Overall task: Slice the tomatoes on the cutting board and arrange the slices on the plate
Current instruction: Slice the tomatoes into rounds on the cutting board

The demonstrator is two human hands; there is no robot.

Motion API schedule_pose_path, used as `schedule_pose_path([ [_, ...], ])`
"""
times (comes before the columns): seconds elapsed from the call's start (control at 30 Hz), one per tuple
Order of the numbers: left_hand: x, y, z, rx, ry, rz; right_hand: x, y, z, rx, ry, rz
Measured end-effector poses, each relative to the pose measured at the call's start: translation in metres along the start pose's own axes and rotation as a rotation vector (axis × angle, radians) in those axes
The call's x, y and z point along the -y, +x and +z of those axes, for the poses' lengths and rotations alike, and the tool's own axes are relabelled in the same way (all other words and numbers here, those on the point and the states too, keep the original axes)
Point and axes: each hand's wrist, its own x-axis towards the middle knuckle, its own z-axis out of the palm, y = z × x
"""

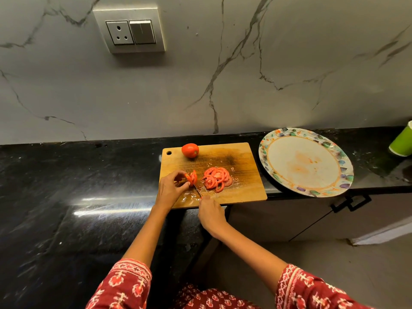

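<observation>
We are gripping the knife (196, 188) in our right hand (210, 214), left hand (171, 188) pinching the tomato stub (191, 177); fingertips should be curling back, strokes staying thin.

Black counter (89, 175) — board (245, 157), plate (307, 161), cup (402, 143)

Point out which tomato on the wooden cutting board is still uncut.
The whole red tomato at the far edge of the wooden cutting board, near its hanging hole. The other is partly sliced, held in the left hand, beside a pile of slices.
</observation>
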Motion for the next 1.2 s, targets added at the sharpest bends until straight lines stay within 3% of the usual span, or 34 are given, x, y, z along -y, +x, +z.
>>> schedule_pose_path([
  [0.23, -0.002, -0.005, -0.002, -0.027, -0.030, -0.055, 0.000, -0.002, 0.002, -0.021, -0.085, -0.028],
  [0.7, -0.007, 0.004, 0.005, -0.090, 0.042, -0.043, -0.014, -0.013, -0.004, 0.051, -0.021, -0.003],
  [1.2, -0.002, -0.001, -0.002, -0.039, 0.011, -0.065, 0.008, 0.007, -0.012, -0.001, -0.045, -0.033],
])
